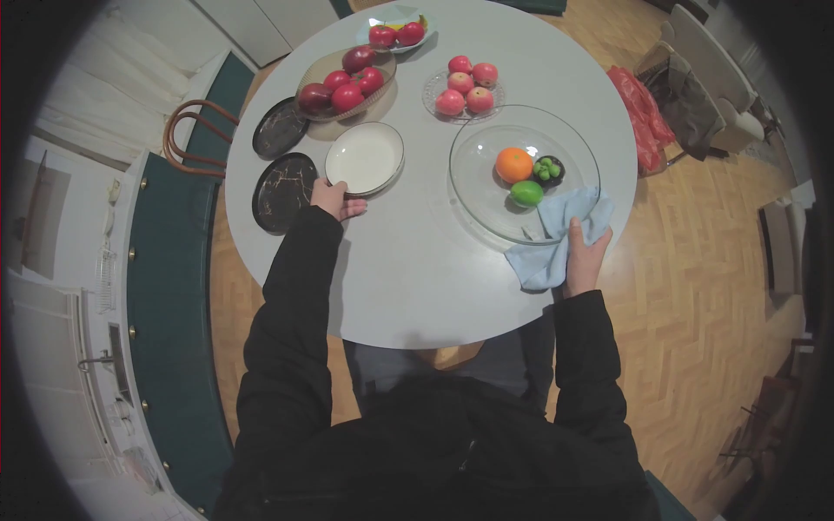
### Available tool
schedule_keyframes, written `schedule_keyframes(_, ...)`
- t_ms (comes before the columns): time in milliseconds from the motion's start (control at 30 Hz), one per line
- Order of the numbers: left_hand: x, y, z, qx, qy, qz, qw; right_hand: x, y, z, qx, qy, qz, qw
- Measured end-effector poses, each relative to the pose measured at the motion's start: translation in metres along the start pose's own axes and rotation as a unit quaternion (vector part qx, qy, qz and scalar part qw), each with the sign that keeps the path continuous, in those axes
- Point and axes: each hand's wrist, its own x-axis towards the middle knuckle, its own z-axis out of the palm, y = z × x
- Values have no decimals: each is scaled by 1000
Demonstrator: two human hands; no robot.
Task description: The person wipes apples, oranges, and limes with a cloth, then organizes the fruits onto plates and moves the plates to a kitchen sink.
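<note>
My left hand grips the near rim of a small white plate with a dark edge, thumb on top and fingers below. Two black plates with light veins, the nearer black plate and the farther black plate, are just to its left. My right hand is closed on a light blue cloth, which drapes over the near right rim of a large clear glass bowl. Inside the bowl are an orange, a green lime-like fruit and a small dark dish of green pieces.
Farther back on the round white table are an oval basket of red fruit, a glass dish of apples and a pale blue plate with fruit. A bentwood chair stands left; a red bag hangs right.
</note>
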Motion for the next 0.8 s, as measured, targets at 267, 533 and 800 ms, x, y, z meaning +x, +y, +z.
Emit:
schedule_keyframes(267, -4, 2, 0, 48, 1, -4, 999, 13, 2, 1, -7, -36, 7, 999)
schedule_keyframes(533, -18, 5, 10, 142, -39, 8, 989, 6, -12, 15, 50, 59, -14, 997)
schedule_keyframes(800, -37, 1, 45, 126, -69, 17, 990, 53, -6, 7, 16, 117, -89, 989)
